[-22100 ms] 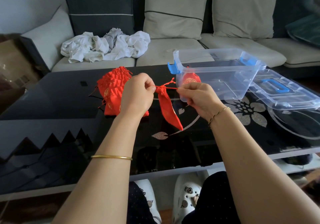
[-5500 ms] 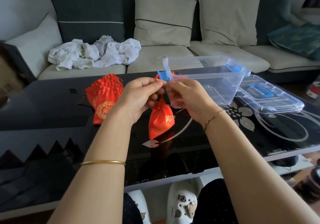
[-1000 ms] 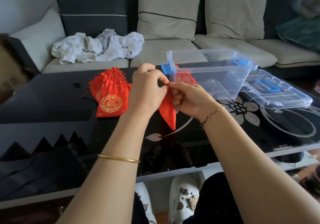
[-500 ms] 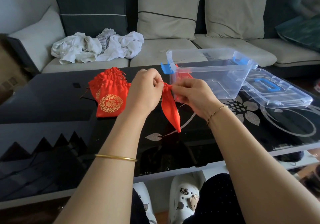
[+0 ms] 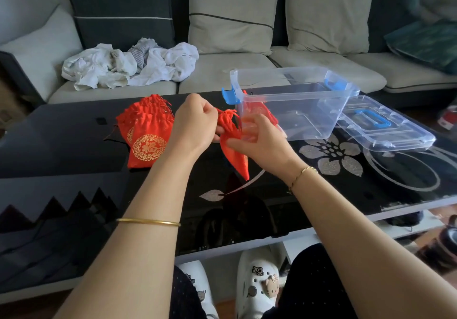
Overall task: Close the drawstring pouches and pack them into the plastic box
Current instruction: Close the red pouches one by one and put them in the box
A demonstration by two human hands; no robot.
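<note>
Pouch [image 5: 237,160]: held above the table [image 5: 74,145], between the stack [image 5: 148,133] and the box [image 5: 309,111]. Neck now bunched tight; half a second ago it was only part gathered, with the cord taut between both hands. Left hand [image 5: 195,123] curled, pinching at the neck. Right hand [image 5: 257,140] has left the cord and dropped to the pouch body, thumb across it, fingers blurred: gripping or just touching, I cannot tell. Reading: closed, or nearly. Likely next: into the box, beside the packed pouches [image 5: 258,111] at its left end.
</note>
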